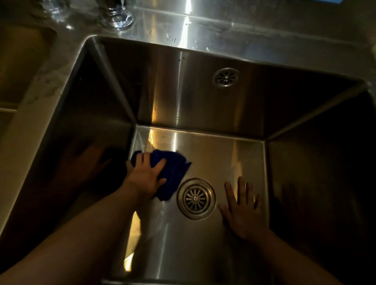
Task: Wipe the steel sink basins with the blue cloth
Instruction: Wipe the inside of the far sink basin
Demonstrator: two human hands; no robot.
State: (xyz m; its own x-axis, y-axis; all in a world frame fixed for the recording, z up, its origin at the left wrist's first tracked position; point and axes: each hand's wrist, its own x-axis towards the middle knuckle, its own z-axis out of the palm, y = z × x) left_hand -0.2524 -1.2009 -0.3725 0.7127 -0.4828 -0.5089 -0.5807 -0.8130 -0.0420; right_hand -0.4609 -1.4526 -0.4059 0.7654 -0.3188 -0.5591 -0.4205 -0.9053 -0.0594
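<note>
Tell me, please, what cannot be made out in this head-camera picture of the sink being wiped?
All in the head view:
Tap: cut off by the top edge; only its base shows.
Blue cloth: partly hidden under the left hand.
Basin's right wall: too dark to judge smears.
Blue thing, top right corner: cut off by the top edge; unidentifiable.
Area left of the sink: dim, cut by the left edge.

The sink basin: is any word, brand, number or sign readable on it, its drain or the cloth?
No text can be read.
The steel sink basin, drain strainer, overflow grille and blue cloth show no lettering.
The tap base is too blurred by glare to tell.
</note>
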